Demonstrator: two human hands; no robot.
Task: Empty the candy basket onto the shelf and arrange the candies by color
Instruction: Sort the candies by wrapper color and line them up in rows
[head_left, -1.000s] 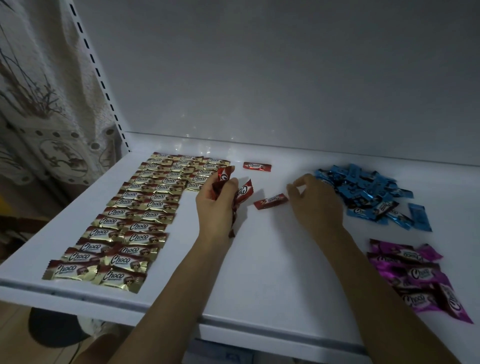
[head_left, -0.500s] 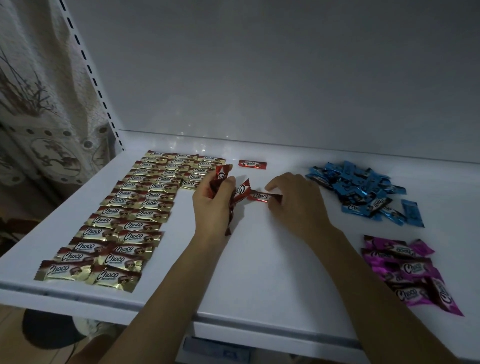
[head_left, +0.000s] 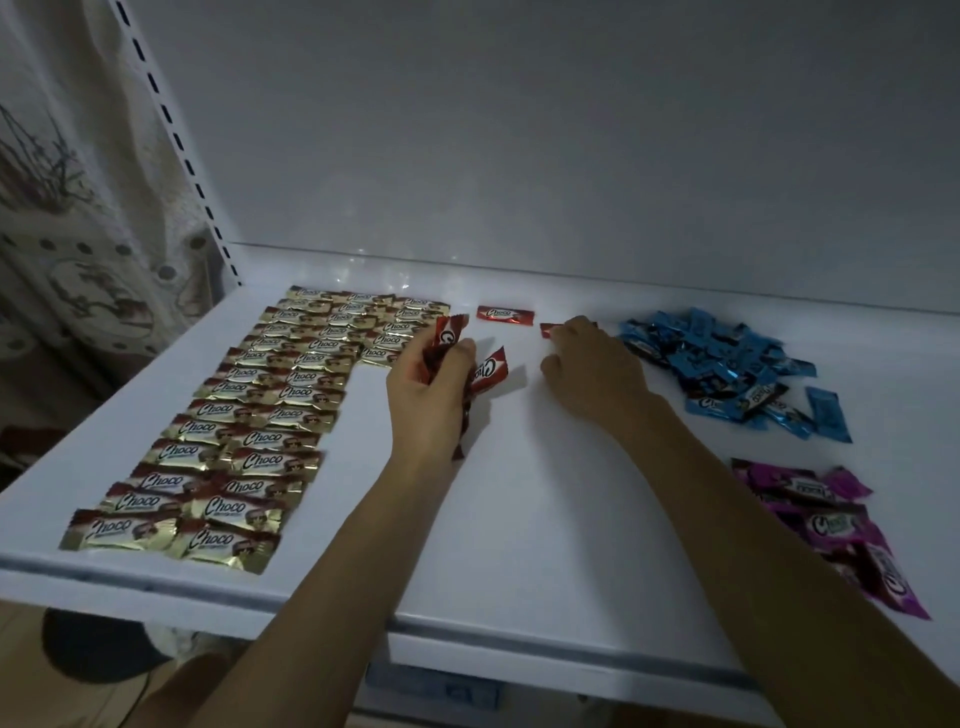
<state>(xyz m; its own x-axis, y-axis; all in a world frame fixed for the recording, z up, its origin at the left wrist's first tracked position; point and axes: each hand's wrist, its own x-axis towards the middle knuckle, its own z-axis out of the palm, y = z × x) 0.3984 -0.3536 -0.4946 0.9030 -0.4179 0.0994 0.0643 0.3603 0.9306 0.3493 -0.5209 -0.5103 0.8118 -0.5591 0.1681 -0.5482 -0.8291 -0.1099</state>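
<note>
Head view
Shelf (head_left: 519, 519): white, glossy, dimly lit; all the candies lie on it or are held just over it.
Gold candies (head_left: 249, 415): foil wrappers printed "Choco", laid flat in neat overlapping columns on the left part, from the front edge to the back.
Blue candies (head_left: 722, 364): a loose heap at the back right, with one lying apart at its right edge.
Purple candies (head_left: 826, 519): a small loose pile at the front right.
Far red candy (head_left: 505, 315): flat near the back, label up, between the gold columns and the blue heap.
Second red candy (head_left: 549, 330): just right of the far one; only its left end shows, the rest is under fingers.
Left hand (head_left: 431, 387): clenched round a red bunch (head_left: 488, 370), whose wrappers stick out above and beside the fist.
Right hand (head_left: 592, 371): fingers bent down over the second red candy, thumb apart from it; whether it grasps or only presses cannot be told.
Change: half a second ago the right hand held that candy beside the left fist; it is now further back, next to the far red candy. The left hand's bunch is unchanged.
</note>
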